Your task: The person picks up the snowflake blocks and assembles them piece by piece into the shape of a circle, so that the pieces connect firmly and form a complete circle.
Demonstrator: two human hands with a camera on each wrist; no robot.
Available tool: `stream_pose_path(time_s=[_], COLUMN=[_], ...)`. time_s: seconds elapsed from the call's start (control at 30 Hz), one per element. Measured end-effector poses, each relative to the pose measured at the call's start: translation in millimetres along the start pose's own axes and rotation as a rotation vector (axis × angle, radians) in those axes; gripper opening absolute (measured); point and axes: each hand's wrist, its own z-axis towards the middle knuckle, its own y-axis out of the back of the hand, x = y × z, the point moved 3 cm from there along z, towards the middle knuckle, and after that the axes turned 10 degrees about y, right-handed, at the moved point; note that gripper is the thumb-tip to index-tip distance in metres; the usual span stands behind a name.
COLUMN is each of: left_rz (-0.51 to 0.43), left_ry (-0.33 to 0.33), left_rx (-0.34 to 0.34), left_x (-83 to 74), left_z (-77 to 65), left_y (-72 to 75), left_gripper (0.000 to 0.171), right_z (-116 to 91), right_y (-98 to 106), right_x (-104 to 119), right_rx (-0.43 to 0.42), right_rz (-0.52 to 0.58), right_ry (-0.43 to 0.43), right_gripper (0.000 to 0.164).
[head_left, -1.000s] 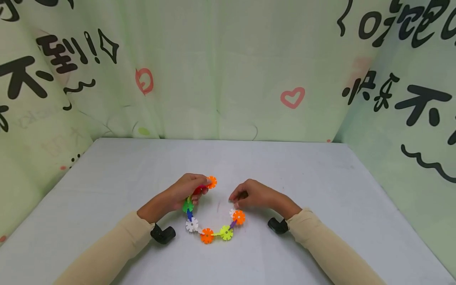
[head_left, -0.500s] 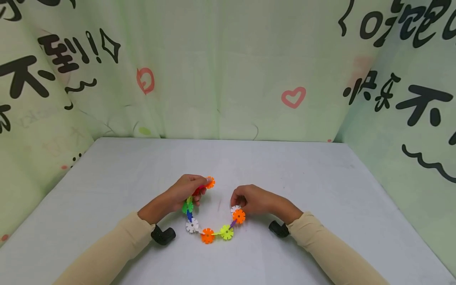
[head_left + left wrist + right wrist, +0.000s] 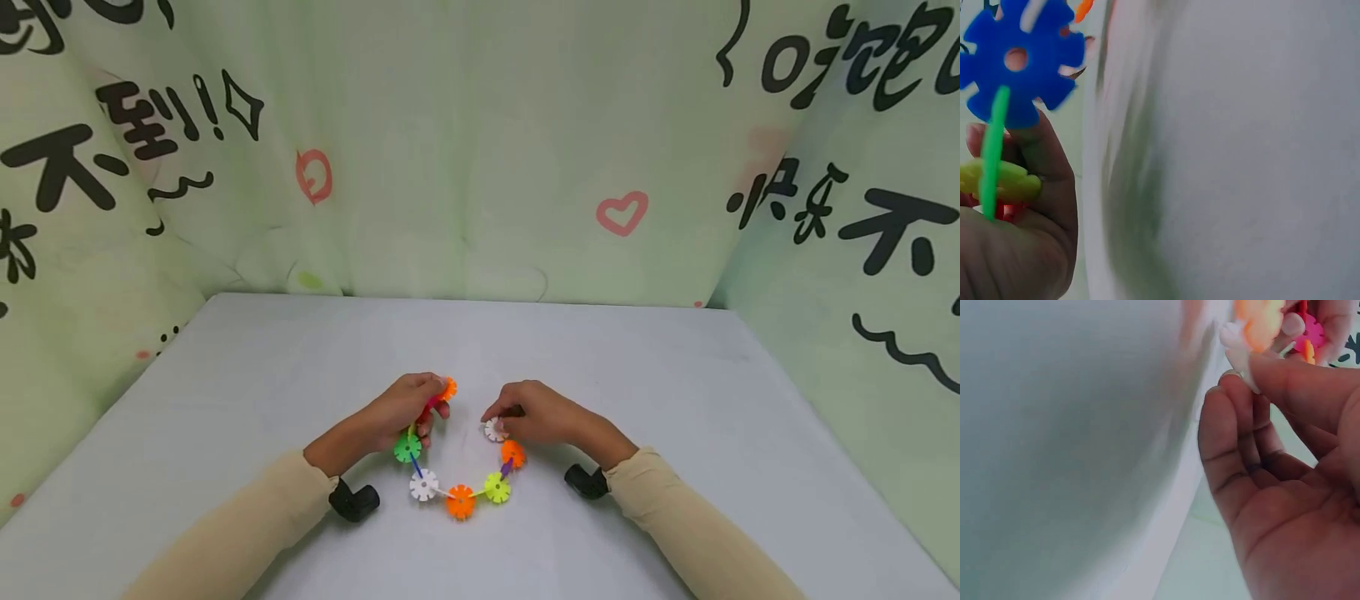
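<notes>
A curved chain of notched plastic snowflake discs spans between both hands in the head view. My left hand (image 3: 408, 410) grips its far left end, thumb on an orange disc (image 3: 451, 388), with red or pink pieces partly hidden in the fingers. Below that hand hang a green disc (image 3: 407, 448) and a blue disc (image 3: 1047, 62), with a yellow disc (image 3: 1019, 182) against the palm. My right hand (image 3: 543, 412) pinches the white disc (image 3: 492, 430) at the other end between thumb and fingertips. An orange disc (image 3: 513, 454) is linked just beneath it.
The chain's lower curve, with a white disc (image 3: 423, 485), an orange disc (image 3: 461, 502) and a yellow-green disc (image 3: 497, 487), lies low over the white table (image 3: 637, 358). Printed curtains (image 3: 465, 167) stand behind the table and along both sides. A black wrist camera (image 3: 354, 502) sits under the left wrist.
The right fingers have closed on the white end disc and drawn it slightly away from the orange one. My left hand and the chain have shifted a little to the right.
</notes>
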Motion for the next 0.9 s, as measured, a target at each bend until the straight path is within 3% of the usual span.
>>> stream_pose_path(time_s=[0.43, 0.67, 0.9], left_rz=[0.032, 0.025, -0.042], left_ry=[-0.029, -0.049, -0.004], left_rx=[-0.018, 0.005, 0.041], left_x=[0.7, -2.5, -2.8], left_z=[3.7, 4.4, 3.5], left_y=[-11.8, -15.1, -12.9], left_gripper=[0.025, 0.024, 0.032], right_z=[10.9, 14.1, 17.5], right_y=[10.9, 13.1, 10.0], right_x=[4.3, 11.0, 5.3], right_rx=[-0.301, -0.373, -0.408], right_rz=[0.178, 0.247, 0.331], right_ry=[-0.002, 0.035, 0.047], right_gripper=[0.009, 0.009, 0.007])
